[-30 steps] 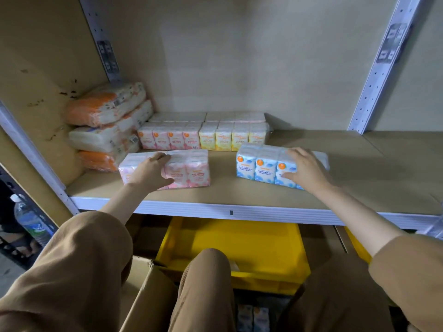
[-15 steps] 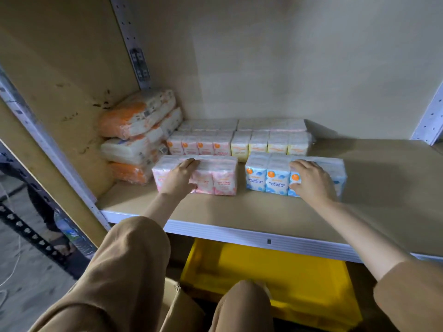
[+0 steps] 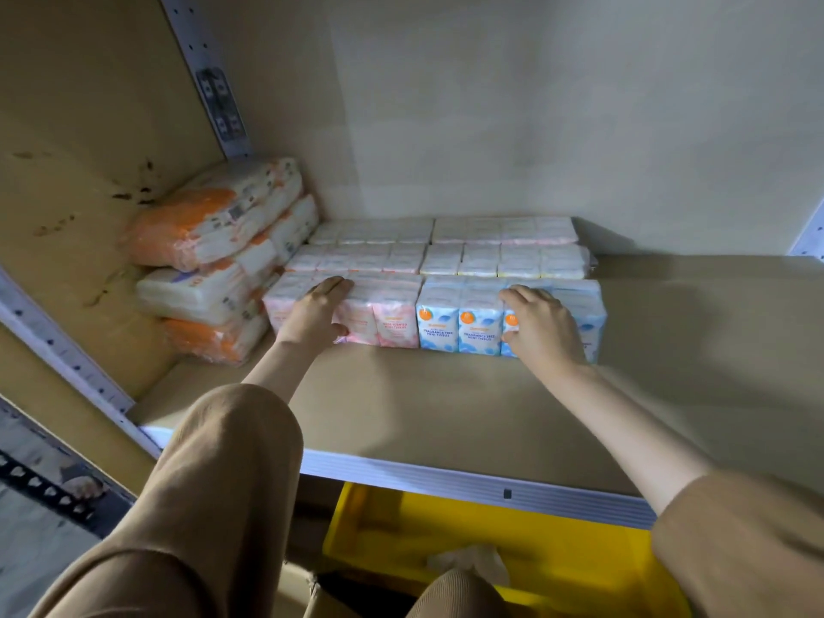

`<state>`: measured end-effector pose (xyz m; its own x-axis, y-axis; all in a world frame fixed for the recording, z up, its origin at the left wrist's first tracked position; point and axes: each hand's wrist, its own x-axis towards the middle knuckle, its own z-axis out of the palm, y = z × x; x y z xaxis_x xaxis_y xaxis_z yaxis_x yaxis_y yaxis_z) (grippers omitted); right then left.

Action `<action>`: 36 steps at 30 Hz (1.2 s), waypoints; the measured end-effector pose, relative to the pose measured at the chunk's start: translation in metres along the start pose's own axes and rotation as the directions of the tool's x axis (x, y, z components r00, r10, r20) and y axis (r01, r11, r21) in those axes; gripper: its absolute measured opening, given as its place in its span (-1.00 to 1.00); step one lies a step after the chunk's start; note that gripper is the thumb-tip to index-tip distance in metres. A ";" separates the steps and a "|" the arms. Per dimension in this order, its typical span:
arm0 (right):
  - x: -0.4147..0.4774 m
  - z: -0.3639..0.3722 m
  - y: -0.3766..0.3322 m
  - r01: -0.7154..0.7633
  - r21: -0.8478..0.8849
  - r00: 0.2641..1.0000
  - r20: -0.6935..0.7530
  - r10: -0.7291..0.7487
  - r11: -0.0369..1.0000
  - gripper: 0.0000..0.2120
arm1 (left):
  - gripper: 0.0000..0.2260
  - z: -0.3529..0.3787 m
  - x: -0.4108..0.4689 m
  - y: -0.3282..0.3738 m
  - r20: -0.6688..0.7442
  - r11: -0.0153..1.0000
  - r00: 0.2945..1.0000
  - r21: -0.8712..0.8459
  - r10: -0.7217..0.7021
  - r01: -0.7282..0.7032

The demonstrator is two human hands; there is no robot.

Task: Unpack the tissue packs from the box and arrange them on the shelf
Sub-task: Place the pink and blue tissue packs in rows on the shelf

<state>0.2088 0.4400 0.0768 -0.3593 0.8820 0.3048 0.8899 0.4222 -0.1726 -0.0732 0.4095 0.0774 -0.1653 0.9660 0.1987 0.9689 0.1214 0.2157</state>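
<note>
A pink tissue pack (image 3: 388, 318) and a blue tissue pack (image 3: 459, 325) stand side by side on the wooden shelf (image 3: 446, 408), touching each other and the row behind. My left hand (image 3: 316, 314) lies flat over the pink pack's front and top. On the blue pack rests my right hand (image 3: 539, 327), fingers curled over its top edge. Behind them sit two further rows of tissue packs (image 3: 446, 256) reaching to the back wall. The box is out of sight.
Three larger orange-and-white tissue bundles (image 3: 223, 256) are stacked in the shelf's left corner. The right half of the shelf (image 3: 691, 350) is bare board. A yellow bin (image 3: 557, 555) sits under the shelf edge. A metal upright (image 3: 67, 354) stands at left.
Both hands have pushed the pink and blue packs back against the row behind, and the two packs now touch. The camera has moved closer and leftwards.
</note>
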 end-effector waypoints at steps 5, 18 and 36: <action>0.004 0.000 -0.001 0.002 -0.002 1.000 -0.001 -0.002 1.000 -0.55 | -0.31 0.001 0.001 -0.002 -0.004 1.000 1.000 0.005 0.007 -0.007; 0.011 -0.020 0.001 0.048 0.007 0.989 0.139 -0.049 0.999 -0.53 | -0.34 -0.033 0.000 0.022 0.178 0.979 0.983 0.202 -0.046 0.010; -0.080 -0.030 -0.148 0.327 0.417 0.861 0.238 -0.450 0.848 -0.74 | -0.66 -0.064 -0.199 -0.009 0.126 0.975 0.975 0.153 -0.182 0.162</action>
<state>0.1141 0.3002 0.1059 -0.7764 0.6194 0.1166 0.5199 0.7339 -0.4371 -0.0609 0.2020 0.0969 -0.3141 0.9488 0.0343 0.9460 0.3097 0.0960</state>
